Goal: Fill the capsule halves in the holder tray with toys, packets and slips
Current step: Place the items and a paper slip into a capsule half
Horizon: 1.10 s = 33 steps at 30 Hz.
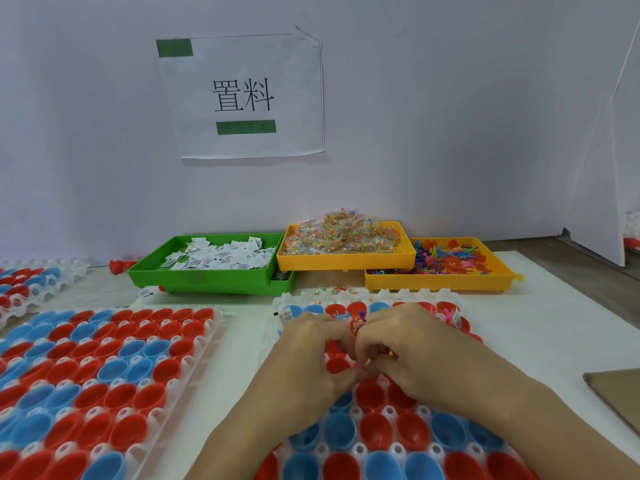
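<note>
The white holder tray lies in front of me with red and blue capsule halves in its wells. The far row holds slips and toys, such as one slip and one pink toy; the near rows look empty. My left hand and my right hand meet over the tray's middle, fingers curled and fingertips together. They pinch small colourful pieces between them; what these are is mostly hidden. A red capsule half sits just under my left fingers.
At the back stand a green tray of white slips, a yellow tray of bead packets and a yellow tray of small toys. A second holder tray lies left, a third far left. Cardboard lies right.
</note>
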Available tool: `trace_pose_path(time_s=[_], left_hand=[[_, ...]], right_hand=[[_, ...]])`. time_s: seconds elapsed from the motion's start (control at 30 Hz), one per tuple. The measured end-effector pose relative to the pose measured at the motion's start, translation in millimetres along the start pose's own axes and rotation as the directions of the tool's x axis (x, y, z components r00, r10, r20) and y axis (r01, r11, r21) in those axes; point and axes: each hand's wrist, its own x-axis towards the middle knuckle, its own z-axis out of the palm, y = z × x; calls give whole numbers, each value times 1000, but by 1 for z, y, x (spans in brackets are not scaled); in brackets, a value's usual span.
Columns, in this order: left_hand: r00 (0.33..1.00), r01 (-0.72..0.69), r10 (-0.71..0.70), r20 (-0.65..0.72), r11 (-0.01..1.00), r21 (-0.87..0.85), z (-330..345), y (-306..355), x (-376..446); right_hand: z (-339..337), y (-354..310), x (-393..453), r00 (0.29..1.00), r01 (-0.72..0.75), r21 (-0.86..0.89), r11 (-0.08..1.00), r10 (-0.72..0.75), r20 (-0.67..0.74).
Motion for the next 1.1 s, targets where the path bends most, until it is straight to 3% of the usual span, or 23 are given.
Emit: trace_pose_path(time_s=[0.2,0.33,0.47,0.53,0.67,0.83,1.0,1.1], left_hand=[[1000,-4,4,-27,1000,18,3,-1,0],[999,39,-39,2,998,50,4,1,-2],[997,60,-61,41,998,36,-2,3,-3],[999,38,-37,24,999,-12,-7,3,-3],[981,-4,-24,-192,990,-142,-16,-3,0],[911,59,-152,-384,968,-243,-22,-14,2],[853,134,-280,-441,933,-334,-29,-23,2],[842,155,-315,-437,919,-363,-30,-25,3]], right_hand=[[-8,-1,-4,1000,5,-10,1000,-6,-31],[-27,8,-9,982,-22,56,998,32,-189],[-55,46,-9,832,-157,165,974,220,-509],[-66,78,-2,750,-316,190,929,368,-550],[-71,139,22,690,-605,173,777,620,-372],[-51,177,57,705,-704,-36,709,693,-148],[-33,199,71,663,-748,-113,654,729,-170],[-32,203,76,678,-732,-89,676,709,-191]])
